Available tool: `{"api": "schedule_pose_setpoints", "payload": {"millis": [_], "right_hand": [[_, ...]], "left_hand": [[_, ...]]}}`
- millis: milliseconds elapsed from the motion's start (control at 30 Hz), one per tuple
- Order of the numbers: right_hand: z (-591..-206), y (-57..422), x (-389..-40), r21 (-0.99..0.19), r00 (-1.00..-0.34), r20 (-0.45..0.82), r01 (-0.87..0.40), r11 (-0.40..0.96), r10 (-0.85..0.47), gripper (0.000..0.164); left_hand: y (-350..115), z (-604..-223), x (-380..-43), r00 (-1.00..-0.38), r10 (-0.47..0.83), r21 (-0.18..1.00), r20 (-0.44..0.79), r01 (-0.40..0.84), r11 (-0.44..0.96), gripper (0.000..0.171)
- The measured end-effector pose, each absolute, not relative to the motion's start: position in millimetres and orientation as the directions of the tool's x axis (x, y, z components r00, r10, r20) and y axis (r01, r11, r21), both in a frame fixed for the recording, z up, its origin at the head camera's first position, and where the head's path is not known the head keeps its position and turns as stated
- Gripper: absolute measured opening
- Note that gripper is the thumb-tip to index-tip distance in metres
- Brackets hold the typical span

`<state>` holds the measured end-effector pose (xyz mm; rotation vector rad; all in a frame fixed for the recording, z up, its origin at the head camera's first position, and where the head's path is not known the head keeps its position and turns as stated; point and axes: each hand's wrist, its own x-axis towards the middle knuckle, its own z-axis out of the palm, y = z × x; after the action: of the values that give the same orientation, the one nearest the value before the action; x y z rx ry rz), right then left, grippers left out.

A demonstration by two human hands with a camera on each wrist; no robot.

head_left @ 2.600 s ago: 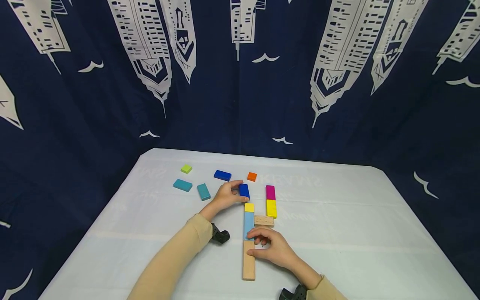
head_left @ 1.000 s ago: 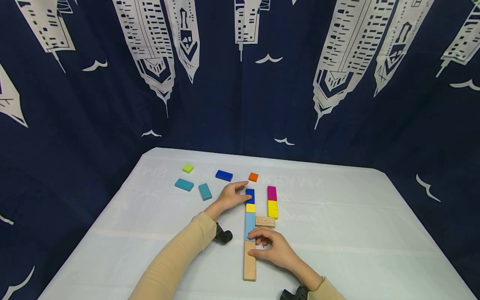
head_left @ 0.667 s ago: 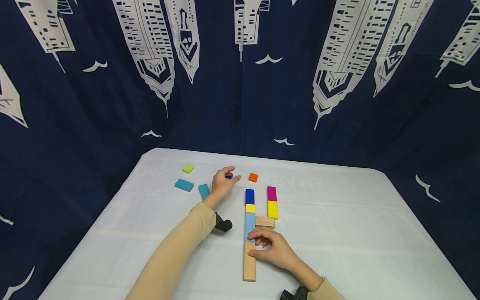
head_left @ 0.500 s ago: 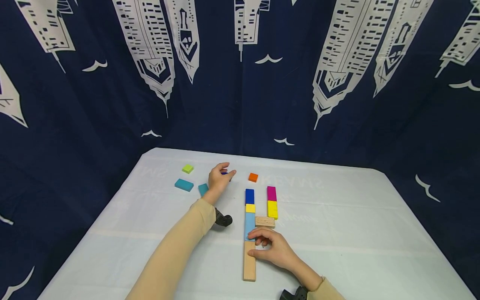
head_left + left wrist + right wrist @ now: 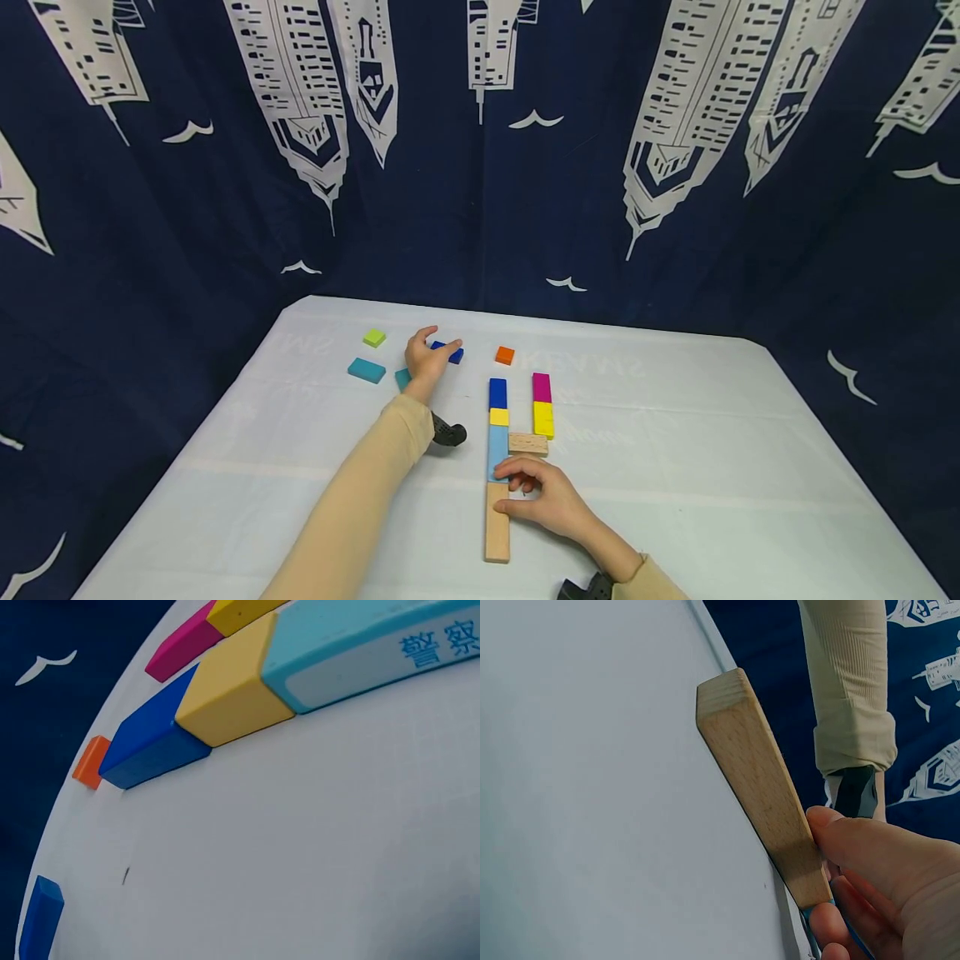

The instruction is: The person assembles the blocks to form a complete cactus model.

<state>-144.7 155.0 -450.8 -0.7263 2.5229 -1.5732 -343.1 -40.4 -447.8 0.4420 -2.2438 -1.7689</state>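
My left hand [image 5: 429, 360] is at the back left, its thumb overlapping a loose dark blue block [image 5: 456, 357] and its other fingers apart from the thumb. Just under that wrist, a teal block [image 5: 402, 378] is partly covered. In the middle runs a straight row: natural wood block [image 5: 497, 533], light blue block [image 5: 498, 446], small yellow block [image 5: 498, 417], dark blue block [image 5: 150, 739]. My right hand [image 5: 551, 498] rests at the row's near part, thumb on the wood block [image 5: 761, 802] and forefinger on the light blue one.
A crosswise wood block [image 5: 528, 443] joins the row's right side. Beyond it lie a yellow block [image 5: 543, 421] and a magenta block [image 5: 542, 387] end to end. Loose around are an orange block [image 5: 505, 356], a lime block [image 5: 374, 337] and another teal block [image 5: 367, 371].
My left hand set a dark blue block at the row's far end, let go, and moved back and left to the other dark blue block. My right hand stayed put.
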Motion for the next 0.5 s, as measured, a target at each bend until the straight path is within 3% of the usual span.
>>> {"api": "schedule_pose_setpoints", "payload": {"millis": [233, 500], "right_hand": [[-452.4, 154.4, -145.2, -0.863, -0.883, 0.185, -0.356, 0.359, -0.432, 0.033], [-451.7, 154.7, -145.5, -0.862, -0.884, 0.180, -0.353, 0.365, -0.431, 0.032]], "left_hand": [[-34.0, -455.1, -340.0, -0.891, -0.453, 0.969, -0.036, -0.142, 0.202, 0.065], [-29.5, -462.3, -337.9, -0.897, -0.441, 0.936, 0.014, -0.143, 0.320, 0.064]]}}
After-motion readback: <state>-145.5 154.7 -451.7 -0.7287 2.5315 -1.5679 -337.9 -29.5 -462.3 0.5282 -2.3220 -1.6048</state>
